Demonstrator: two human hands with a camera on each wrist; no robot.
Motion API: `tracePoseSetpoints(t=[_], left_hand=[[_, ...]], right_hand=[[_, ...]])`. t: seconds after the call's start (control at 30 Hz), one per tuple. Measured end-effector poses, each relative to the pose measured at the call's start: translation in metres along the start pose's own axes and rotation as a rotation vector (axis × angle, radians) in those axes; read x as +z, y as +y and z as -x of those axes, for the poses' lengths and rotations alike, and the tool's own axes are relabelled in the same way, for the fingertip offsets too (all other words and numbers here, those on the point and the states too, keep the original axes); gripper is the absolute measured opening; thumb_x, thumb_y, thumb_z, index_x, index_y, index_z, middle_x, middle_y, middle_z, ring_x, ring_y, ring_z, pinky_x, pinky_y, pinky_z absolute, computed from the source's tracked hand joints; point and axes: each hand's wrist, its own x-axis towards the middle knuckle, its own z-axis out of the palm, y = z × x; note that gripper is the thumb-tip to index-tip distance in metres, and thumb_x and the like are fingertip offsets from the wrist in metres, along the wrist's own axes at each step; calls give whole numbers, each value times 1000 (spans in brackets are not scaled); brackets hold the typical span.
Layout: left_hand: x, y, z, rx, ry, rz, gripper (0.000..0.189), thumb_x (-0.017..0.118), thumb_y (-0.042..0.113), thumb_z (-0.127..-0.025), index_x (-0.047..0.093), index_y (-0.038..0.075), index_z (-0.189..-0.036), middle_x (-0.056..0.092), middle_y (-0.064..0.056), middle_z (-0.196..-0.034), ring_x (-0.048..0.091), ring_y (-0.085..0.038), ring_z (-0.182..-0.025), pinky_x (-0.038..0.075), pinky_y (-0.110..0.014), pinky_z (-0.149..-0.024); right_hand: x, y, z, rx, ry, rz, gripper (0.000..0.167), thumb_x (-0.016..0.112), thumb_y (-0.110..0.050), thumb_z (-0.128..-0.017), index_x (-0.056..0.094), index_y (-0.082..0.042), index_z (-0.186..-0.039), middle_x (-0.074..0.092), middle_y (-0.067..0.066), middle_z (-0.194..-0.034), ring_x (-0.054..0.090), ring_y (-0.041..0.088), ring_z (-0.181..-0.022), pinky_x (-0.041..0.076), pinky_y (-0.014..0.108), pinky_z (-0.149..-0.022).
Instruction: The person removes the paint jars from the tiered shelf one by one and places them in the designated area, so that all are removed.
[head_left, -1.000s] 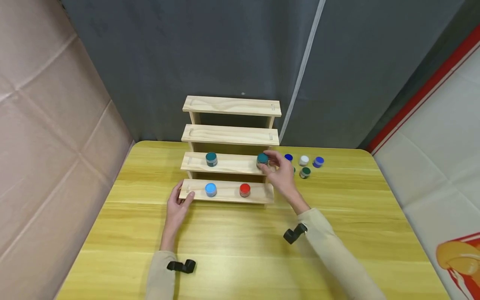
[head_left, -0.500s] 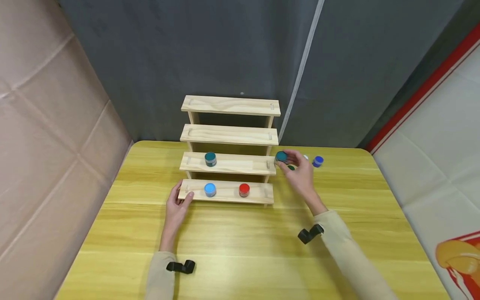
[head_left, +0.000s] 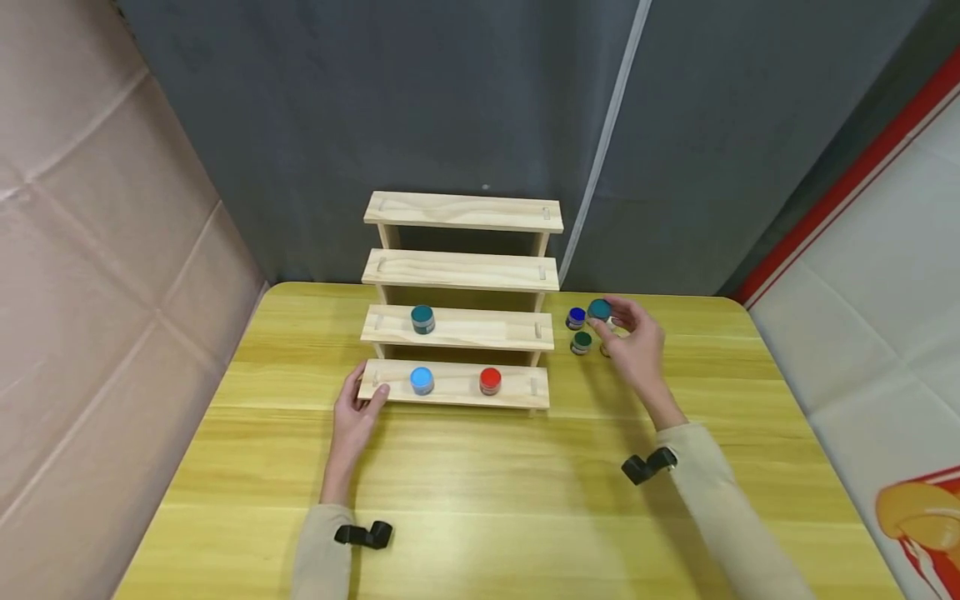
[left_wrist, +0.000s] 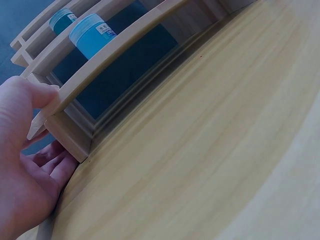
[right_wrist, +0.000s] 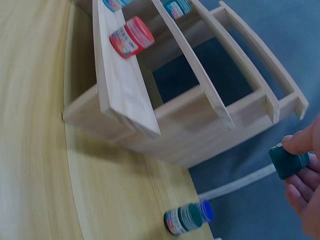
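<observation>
My right hand (head_left: 636, 346) pinches a small teal paint jar (head_left: 599, 309) between thumb and fingers, over the table to the right of the stepped wooden rack (head_left: 457, 268). The right wrist view shows the same jar's dark teal side (right_wrist: 286, 162). At the lowest step's left end, my left hand (head_left: 354, 421) grips the board, thumb on top. A light blue jar (head_left: 422, 381) and a red jar (head_left: 490, 381) stand on that step. Another teal jar (head_left: 423, 318) sits on the second step, toward the left.
Beside the rack, a dark blue jar (head_left: 576, 317) and a dark green jar (head_left: 581, 342) stand on the wooden table (head_left: 465, 492). More jars are partly hidden behind my right hand. A grey curtain (head_left: 420, 100) hangs behind the table.
The right hand has carried the teal jar rightward, from the second step's right end out over the loose jars. The left hand keeps its grip on the rack.
</observation>
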Motion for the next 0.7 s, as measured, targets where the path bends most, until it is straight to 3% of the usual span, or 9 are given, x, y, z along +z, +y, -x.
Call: tracePoseSetpoints(t=[0.13,0.23,0.4,0.5,0.7], left_hand=[[0,-1,0,-1,8,3,63,63,5,-99,36,6,-156,44,-22,-154,51,-14,-124,47,-5,-96],[0,0,1,-1,5,4,63,63,5,-99,36,5,-156,44,-23,-154,51,-21,-128,46,-5,-97],[1,1,1,-4,-3,7,63,63,6,-100,35,5,-156,43,-24,-154,48,-31,-132,46,-4,-96],[0,2,2,-4,-5,12,63,62,6,-100,35,6,-156,44,-23,-154,50,-26,-131,46,-5,-97],[-1,2,1,-12,-13,13,63,62,9,-101,35,9,-157,44,-18,-155,52,-12,-124,46,-6,-97]], right_hand=[[-6,9,-2,28,36,15,39,76,-9,-90,66,2,-126,70,19,-120,64,19,-103,50,12,-88],[-10,17,-5,57,74,22,39,77,-11,-90,67,1,-125,70,18,-119,62,11,-99,47,6,-85],[-18,30,-12,96,109,12,40,77,-12,-90,66,2,-126,70,18,-119,63,13,-100,54,17,-91],[-22,39,-14,128,121,18,41,77,-12,-90,66,1,-127,70,18,-121,64,16,-102,56,24,-95],[-29,53,-15,184,144,40,42,76,-12,-91,64,0,-130,67,20,-125,64,23,-110,55,23,-97]])
